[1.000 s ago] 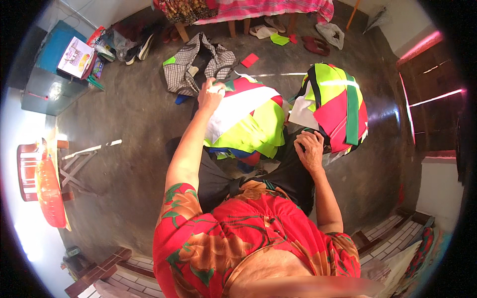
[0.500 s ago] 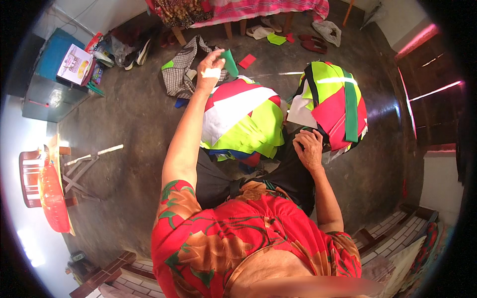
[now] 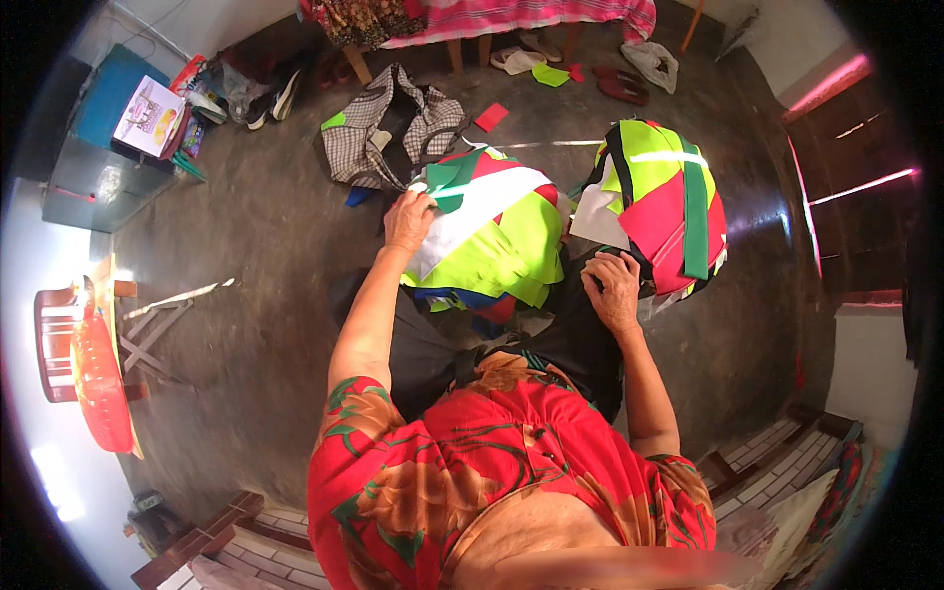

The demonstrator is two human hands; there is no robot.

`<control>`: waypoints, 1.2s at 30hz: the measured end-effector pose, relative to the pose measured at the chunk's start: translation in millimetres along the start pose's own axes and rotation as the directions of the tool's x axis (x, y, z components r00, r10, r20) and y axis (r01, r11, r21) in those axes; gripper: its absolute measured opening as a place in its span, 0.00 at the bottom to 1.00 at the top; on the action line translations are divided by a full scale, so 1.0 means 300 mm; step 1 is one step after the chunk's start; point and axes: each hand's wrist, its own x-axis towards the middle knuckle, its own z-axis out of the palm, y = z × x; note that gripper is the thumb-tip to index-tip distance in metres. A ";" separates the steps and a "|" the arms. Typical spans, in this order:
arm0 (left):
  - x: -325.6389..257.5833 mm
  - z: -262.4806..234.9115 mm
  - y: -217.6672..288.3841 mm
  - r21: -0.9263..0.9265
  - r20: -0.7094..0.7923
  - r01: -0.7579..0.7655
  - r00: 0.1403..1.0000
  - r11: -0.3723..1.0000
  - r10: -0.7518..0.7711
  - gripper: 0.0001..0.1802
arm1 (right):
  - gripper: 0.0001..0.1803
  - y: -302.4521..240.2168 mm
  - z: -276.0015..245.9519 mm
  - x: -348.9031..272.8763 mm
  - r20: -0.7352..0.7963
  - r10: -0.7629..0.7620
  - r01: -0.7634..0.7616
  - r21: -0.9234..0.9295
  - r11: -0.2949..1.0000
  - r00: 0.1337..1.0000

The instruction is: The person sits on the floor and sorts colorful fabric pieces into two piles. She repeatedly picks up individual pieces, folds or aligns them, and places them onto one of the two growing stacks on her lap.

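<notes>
Two big rounded bundles of fabric scraps sit on the dark, slightly shiny concrete floor [image 3: 265, 256] in front of a seated person. The left hand [image 3: 408, 218] reaches out to the far left edge of the nearer bundle [image 3: 497, 236], a lumpy mound of flat cloth pieces in neon yellow-green, white, red and green; the fingers look curled onto a white strip there, probably pinching it, though the grip itself is too small to be sure. The right hand [image 3: 612, 290] rests with fingers loosely bent on dark cloth over the person's lap, touching the near edge of the second bundle [image 3: 664, 206], which lies to the right and is wrapped with a green band and black strips. Farther off left lies a crumpled checked cloth [image 3: 388, 123], with a small red scrap [image 3: 491, 117] just beside it.
</notes>
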 end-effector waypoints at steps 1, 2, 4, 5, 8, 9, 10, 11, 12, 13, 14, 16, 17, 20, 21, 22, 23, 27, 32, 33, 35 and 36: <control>-0.007 -0.008 -0.012 0.019 0.015 0.009 1.000 1.000 -0.010 0.07 | 0.05 -0.001 -0.001 0.001 0.003 0.000 0.000 -0.007 1.000 1.000; -0.018 -0.015 -0.019 0.039 0.030 0.020 0.999 0.999 -0.021 0.07 | 0.05 -0.003 0.000 0.002 0.007 -0.001 0.001 -0.013 1.000 1.000; -0.042 -0.023 -0.026 0.056 0.100 0.091 0.990 0.994 -0.096 0.06 | 0.05 -0.006 -0.001 0.002 0.006 -0.002 0.002 -0.018 1.000 1.000; -0.053 -0.027 -0.030 0.067 0.134 0.126 0.982 0.990 -0.134 0.06 | 0.05 -0.008 -0.001 0.004 0.001 -0.003 0.003 -0.016 1.000 1.000; -0.079 -0.027 -0.031 0.094 0.194 0.159 0.965 0.983 -0.175 0.06 | 0.05 -0.014 -0.004 0.010 -0.003 -0.012 0.012 -0.010 1.000 1.000; -0.065 -0.045 -0.001 0.118 0.192 0.161 0.964 0.980 -0.182 0.05 | 0.05 -0.013 -0.005 0.009 -0.005 -0.010 0.010 -0.012 1.000 1.000; -0.046 -0.063 0.030 0.141 0.190 0.162 0.964 0.977 -0.188 0.05 | 0.05 -0.010 -0.002 0.006 -0.006 -0.005 0.005 -0.007 1.000 1.000; -0.034 -0.079 0.052 0.165 0.184 0.168 0.963 0.972 -0.198 0.05 | 0.05 -0.007 -0.001 0.005 -0.005 -0.005 0.005 -0.002 1.000 1.000; -0.025 -0.076 0.051 0.164 0.185 0.188 0.958 0.968 -0.218 0.07 | 0.05 -0.005 0.001 0.004 -0.005 -0.004 0.004 0.003 1.000 1.000; -0.007 -0.070 0.046 0.163 0.186 0.208 0.954 0.965 -0.237 0.09 | 0.05 -0.005 0.002 0.005 -0.004 -0.003 0.003 0.000 1.000 1.000; 0.005 -0.065 0.040 0.164 0.186 0.233 0.947 0.958 -0.262 0.11 | 0.05 -0.004 0.003 0.007 0.001 -0.007 0.007 0.000 1.000 1.000; 0.033 -0.037 0.042 0.204 0.136 0.295 0.936 0.934 -0.325 0.16 | 0.05 -0.001 0.008 0.010 0.005 -0.012 0.012 -0.002 1.000 1.000; 0.049 -0.021 0.042 0.219 0.111 0.322 0.930 0.921 -0.351 0.18 | 0.06 0.001 0.011 0.009 0.003 -0.013 0.013 -0.008 1.000 1.000; 0.076 0.021 0.027 0.231 0.120 0.353 0.914 0.907 -0.386 0.21 | 0.05 -0.002 0.010 0.006 0.006 0.009 -0.009 -0.012 1.000 1.000; 0.081 0.042 0.017 0.227 0.111 0.383 0.903 0.895 -0.415 0.20 | 0.05 -0.003 0.008 0.007 0.009 0.020 -0.020 -0.011 1.000 1.000; 0.089 0.062 0.003 0.157 0.099 0.482 0.861 0.862 -0.499 0.20 | 0.05 0.000 0.008 0.008 0.014 0.019 -0.019 -0.015 1.000 1.000; 0.097 0.086 -0.018 0.085 0.096 0.572 0.810 0.816 -0.578 0.19 | 0.05 0.004 0.009 0.006 0.018 0.021 -0.021 -0.019 1.000 1.000; 0.087 0.146 -0.125 -0.189 -0.009 0.734 0.663 0.653 -0.748 0.18 | 0.06 0.004 0.009 0.008 0.011 0.002 -0.002 -0.025 1.000 1.000; 0.029 0.211 -0.279 -0.429 -0.005 0.717 0.607 0.550 -0.795 0.19 | 0.06 0.000 0.008 0.014 -0.001 -0.002 0.002 -0.006 1.000 1.000; 0.027 0.210 -0.278 -0.451 0.017 0.712 0.610 0.539 -0.792 0.19 | 0.06 0.000 0.008 0.013 -0.002 -0.002 0.002 -0.004 1.000 1.000; 0.024 0.195 -0.267 -0.494 0.057 0.699 0.619 0.517 -0.783 0.19 | 0.06 0.000 0.011 0.012 -0.001 0.003 -0.003 -0.004 1.000 1.000; 0.035 0.177 -0.246 -0.416 0.053 0.728 0.618 0.545 -0.784 0.20 | 0.06 0.002 0.011 0.013 -0.001 0.007 -0.007 -0.008 1.000 1.000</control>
